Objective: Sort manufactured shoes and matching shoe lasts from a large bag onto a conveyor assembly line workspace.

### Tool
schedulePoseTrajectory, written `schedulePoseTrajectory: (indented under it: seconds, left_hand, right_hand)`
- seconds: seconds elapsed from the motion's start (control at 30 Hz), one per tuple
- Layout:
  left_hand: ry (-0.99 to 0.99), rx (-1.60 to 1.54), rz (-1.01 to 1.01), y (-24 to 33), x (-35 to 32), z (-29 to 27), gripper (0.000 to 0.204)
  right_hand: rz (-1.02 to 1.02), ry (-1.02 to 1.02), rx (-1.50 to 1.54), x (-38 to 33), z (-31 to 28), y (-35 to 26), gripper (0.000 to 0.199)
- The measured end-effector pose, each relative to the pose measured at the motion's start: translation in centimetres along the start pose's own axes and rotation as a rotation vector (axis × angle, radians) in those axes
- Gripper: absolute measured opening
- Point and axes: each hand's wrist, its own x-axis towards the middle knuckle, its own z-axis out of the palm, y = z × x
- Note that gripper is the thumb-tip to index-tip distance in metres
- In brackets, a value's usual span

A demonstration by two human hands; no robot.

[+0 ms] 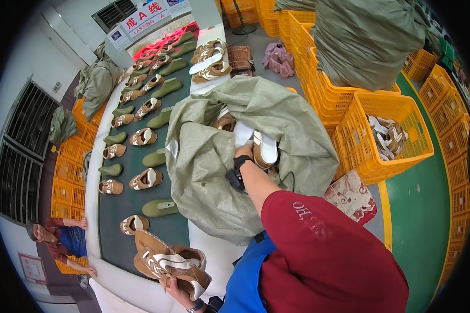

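A large grey-green woven sack (209,172) lies open on the white table edge, with brown-and-white shoe uppers inside. My right hand (244,152) reaches into its mouth and grips one brown-and-white shoe (265,149); a dark watch sits on that wrist. At the bottom of the view my left hand (176,290) holds a bundle of brown shoe uppers (164,262) with white trim above the near end of the belt. My red sleeve and blue apron fill the lower right.
A dark green conveyor belt (128,195) carries several shoe uppers and green lasts away to the upper left. Another person (60,237) stands across it at lower left. Orange crates (397,107) stand right, one holding shoes, beneath a stuffed sack (365,36). A patterned cushion (352,197) lies nearby.
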Motion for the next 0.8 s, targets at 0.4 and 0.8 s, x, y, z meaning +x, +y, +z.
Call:
schedulePoseTrajectory:
  seconds: [0.4, 0.8]
  left_hand:
    - [0.229, 0.402, 0.114, 1.1, 2.0, 3.8, 0.052]
    - [-0.069, -0.036, -0.247, -0.8, -0.6, 3.2, 0.062]
  right_hand:
    - [-1.802, -0.425, -0.168, -24.1, -11.8, 1.7, 0.060]
    - [-1.743, -1.289, -0.506, -28.7, -7.2, 10.1, 0.060]
